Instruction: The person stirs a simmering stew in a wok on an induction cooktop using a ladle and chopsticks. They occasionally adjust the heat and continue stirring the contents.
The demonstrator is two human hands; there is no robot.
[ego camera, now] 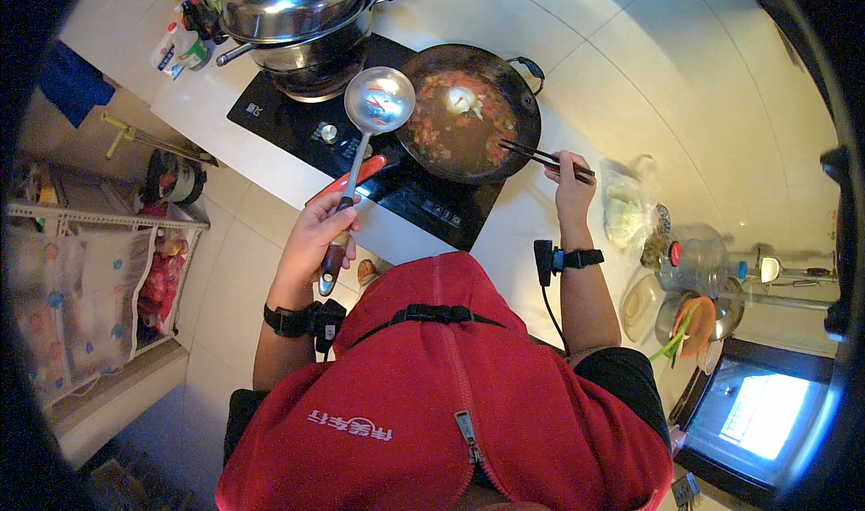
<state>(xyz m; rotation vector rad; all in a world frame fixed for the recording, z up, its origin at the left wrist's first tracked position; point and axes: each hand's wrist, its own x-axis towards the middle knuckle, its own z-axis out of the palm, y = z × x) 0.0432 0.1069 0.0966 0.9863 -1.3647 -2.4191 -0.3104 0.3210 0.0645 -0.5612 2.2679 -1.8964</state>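
Note:
My left hand (317,237) grips the dark handle of a metal ladle (380,100). Bits of red food cling to the ladle's bowl, which is raised beside the left rim of a dark wok (529,129). Chopsticks (534,156) are held in my right hand (574,185), their tips over the wok's right side. Inside the wok is a brownish soup with red pieces (439,132), probably tomato. A white clump (462,99), which looks like egg, lies in the soup. The wok sits on the right part of a black cooktop (432,207).
A lidded steel pot (304,44) stands on the cooktop's left part. A red-orange handle (368,173) lies at its front edge. Bottles (186,44) stand at the back left. To the right are a plastic bag of greens (623,207), a clear jug (696,257) and an orange strainer (696,325).

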